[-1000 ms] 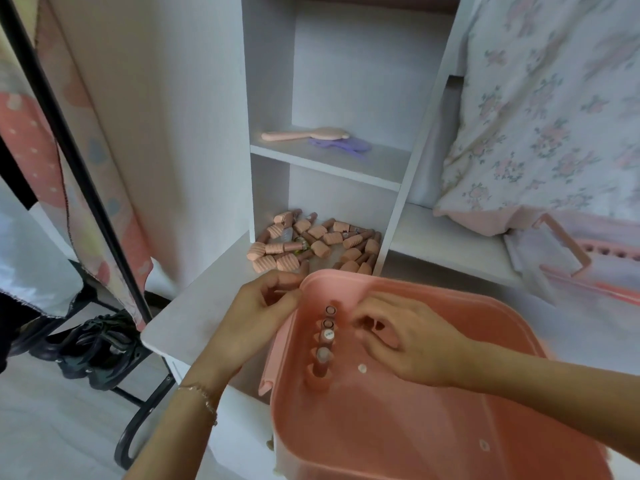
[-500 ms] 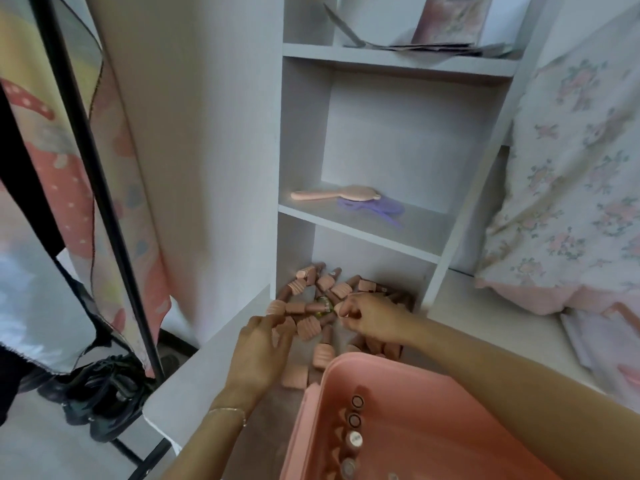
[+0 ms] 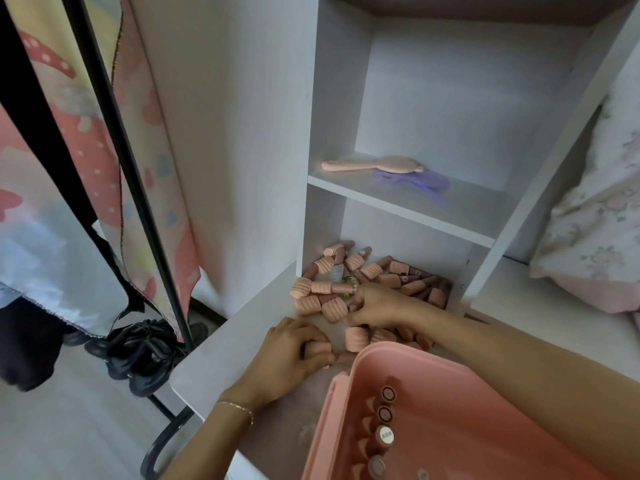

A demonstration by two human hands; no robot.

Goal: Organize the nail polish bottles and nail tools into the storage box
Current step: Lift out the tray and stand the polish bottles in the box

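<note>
A pile of pink ribbed-cap nail polish bottles lies in the bottom shelf compartment and spills onto the white ledge. My right hand reaches into the pile, its fingers curled round one bottle. My left hand rests on the ledge just in front of the pile and grips another pink bottle. The pink storage box sits at the lower right, with several bottles standing upright in a row of slots along its left side.
A pink hairbrush and a purple clip lie on the shelf above. A black rack pole with hanging fabric stands to the left, dark shoes at its foot. Floral bedding lies to the right.
Both hands left the box and went forward to the pile. My right hand has sunk lower among the bottles, and my left hand has closed on one near the box.
</note>
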